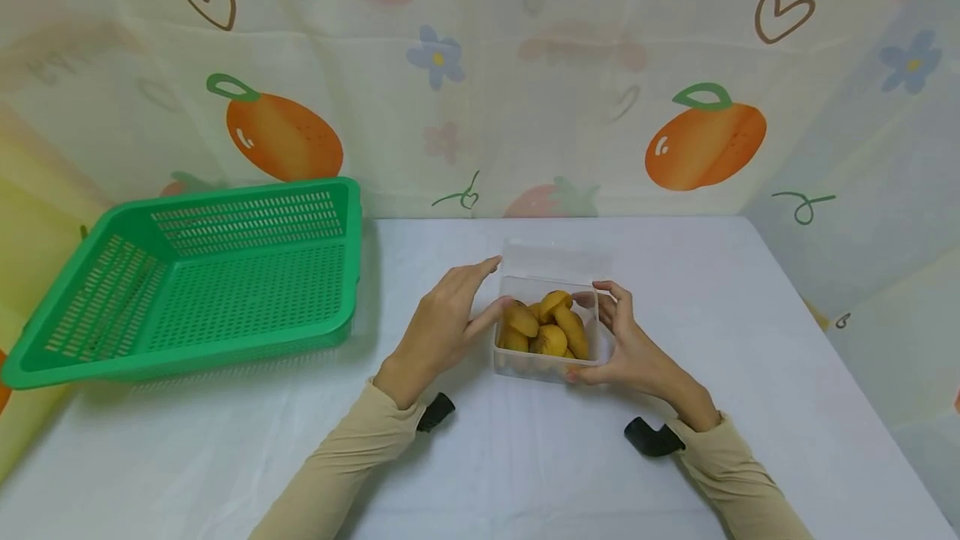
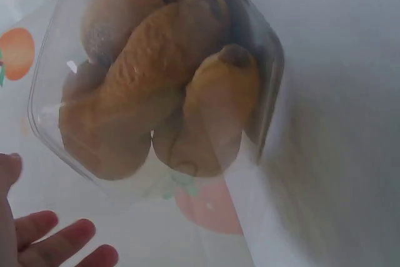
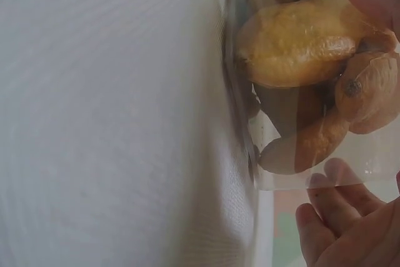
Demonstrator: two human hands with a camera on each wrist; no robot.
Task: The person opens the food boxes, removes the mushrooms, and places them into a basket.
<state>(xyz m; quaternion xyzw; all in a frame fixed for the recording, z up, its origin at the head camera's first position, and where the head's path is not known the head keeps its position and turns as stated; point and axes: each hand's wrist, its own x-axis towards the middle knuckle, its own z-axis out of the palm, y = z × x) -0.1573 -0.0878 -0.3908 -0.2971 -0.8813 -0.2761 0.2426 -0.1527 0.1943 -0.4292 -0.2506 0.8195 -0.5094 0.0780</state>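
A clear plastic box (image 1: 536, 367) sits on the table with its lid (image 1: 557, 261) folded back behind it. Inside lie several yellow-brown, mushroom-shaped pieces (image 1: 551, 341), also visible through the box wall in both wrist views. My right hand (image 1: 633, 357) grips the box's right side, thumb at the front wall and fingers round toward the back. At the left rim is my left hand (image 1: 442, 323), its fingers extended toward the lid and its thumb near the box edge; whether the thumb touches cannot be told. In the left wrist view, the left fingers (image 2: 59, 242) are spread beside the box.
A large green perforated basket (image 1: 225, 298) stands at the back left of the white-covered table (image 1: 525, 473). Behind the table hangs a fruit-patterned cloth (image 1: 480, 90), continuing along both sides. Black wrist mounts (image 1: 651, 437) show beneath both sleeves.
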